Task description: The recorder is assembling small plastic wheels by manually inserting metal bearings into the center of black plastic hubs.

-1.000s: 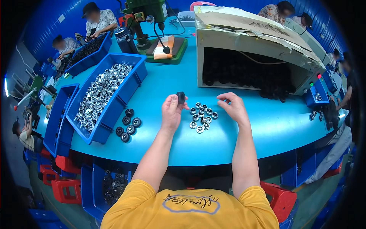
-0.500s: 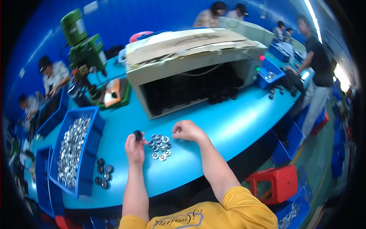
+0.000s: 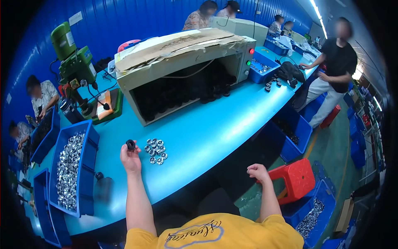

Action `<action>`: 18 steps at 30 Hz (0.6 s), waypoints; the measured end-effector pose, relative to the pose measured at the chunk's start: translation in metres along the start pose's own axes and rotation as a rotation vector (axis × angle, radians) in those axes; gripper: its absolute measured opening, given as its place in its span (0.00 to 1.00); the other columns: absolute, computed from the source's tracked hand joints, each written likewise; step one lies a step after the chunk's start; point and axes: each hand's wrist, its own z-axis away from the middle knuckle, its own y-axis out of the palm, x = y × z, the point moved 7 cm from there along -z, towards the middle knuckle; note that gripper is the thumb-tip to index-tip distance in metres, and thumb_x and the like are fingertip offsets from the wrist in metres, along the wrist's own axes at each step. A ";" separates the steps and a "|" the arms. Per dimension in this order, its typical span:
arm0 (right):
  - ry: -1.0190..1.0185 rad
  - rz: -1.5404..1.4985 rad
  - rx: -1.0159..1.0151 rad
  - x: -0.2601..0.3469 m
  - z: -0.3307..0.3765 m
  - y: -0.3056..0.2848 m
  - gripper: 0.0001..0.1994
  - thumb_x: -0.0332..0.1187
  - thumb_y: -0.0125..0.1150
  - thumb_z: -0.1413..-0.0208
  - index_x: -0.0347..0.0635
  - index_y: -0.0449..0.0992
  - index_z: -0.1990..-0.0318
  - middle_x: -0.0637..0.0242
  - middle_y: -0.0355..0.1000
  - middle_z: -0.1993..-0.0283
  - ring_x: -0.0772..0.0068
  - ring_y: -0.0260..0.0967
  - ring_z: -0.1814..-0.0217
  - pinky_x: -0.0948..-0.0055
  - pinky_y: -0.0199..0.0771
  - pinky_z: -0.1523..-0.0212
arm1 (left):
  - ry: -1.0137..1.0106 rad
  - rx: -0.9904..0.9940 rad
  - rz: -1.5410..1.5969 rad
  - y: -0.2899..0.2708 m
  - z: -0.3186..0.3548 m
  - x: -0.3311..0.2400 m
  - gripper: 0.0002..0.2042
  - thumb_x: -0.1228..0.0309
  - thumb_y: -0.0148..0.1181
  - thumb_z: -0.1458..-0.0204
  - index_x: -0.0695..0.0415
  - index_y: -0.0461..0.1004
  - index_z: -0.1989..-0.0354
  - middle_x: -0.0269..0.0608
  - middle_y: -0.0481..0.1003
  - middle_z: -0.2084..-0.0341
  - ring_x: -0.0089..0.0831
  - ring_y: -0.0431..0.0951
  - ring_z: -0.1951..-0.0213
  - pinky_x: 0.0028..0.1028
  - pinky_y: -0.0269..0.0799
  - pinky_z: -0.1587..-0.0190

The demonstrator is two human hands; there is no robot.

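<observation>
My left hand (image 3: pixel 132 161) is raised over the blue-green table, its fingers closed round a small black ring-shaped part (image 3: pixel 131 145) with a hole in the middle. Just right of it lies a loose cluster of shiny metal rings (image 3: pixel 154 149). Away to the right, past the table's front edge, my right hand (image 3: pixel 258 172) is in the air near the red stool (image 3: pixel 299 176). Its fingers are curled together, and whatever they may hold is hidden. A few dark round parts (image 3: pixel 99 176) sit left of my left forearm, partly blurred.
A blue bin of metal parts (image 3: pixel 69 172) stands at the left. Behind the hands is an open-fronted box (image 3: pixel 134 99) with black parts inside. A green drill press (image 3: pixel 74 62) stands at the back left. Another person (image 3: pixel 339 62) stands at the far right, beside the table.
My right hand has moved from beside the metal rings to the right, out beyond the table edge. My left hand still holds the black part. The view has shifted, moving the scene leftward.
</observation>
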 end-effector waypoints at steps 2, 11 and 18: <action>0.012 -0.102 0.065 -0.013 0.000 0.033 0.12 0.27 0.74 0.45 0.36 0.85 0.54 0.66 0.81 0.63 0.76 0.80 0.66 0.75 0.84 0.63 | 0.002 -0.010 -0.022 -0.007 0.002 -0.003 0.15 0.61 0.56 0.33 0.62 0.77 0.54 0.50 0.83 0.59 0.31 0.81 0.63 0.32 0.80 0.63; 0.037 -0.023 0.219 0.019 -0.021 0.127 0.11 0.28 0.69 0.44 0.31 0.84 0.56 0.64 0.80 0.67 0.74 0.78 0.71 0.74 0.82 0.66 | -0.003 -0.034 -0.019 -0.010 0.006 -0.007 0.15 0.60 0.58 0.34 0.62 0.79 0.55 0.50 0.83 0.60 0.31 0.81 0.63 0.32 0.79 0.63; -0.050 -0.078 0.602 0.108 0.042 0.119 0.12 0.26 0.71 0.43 0.37 0.85 0.52 0.70 0.80 0.64 0.80 0.77 0.64 0.76 0.81 0.60 | 0.004 -0.062 -0.011 -0.015 -0.001 -0.007 0.15 0.61 0.57 0.34 0.63 0.79 0.55 0.50 0.84 0.61 0.32 0.82 0.64 0.33 0.79 0.63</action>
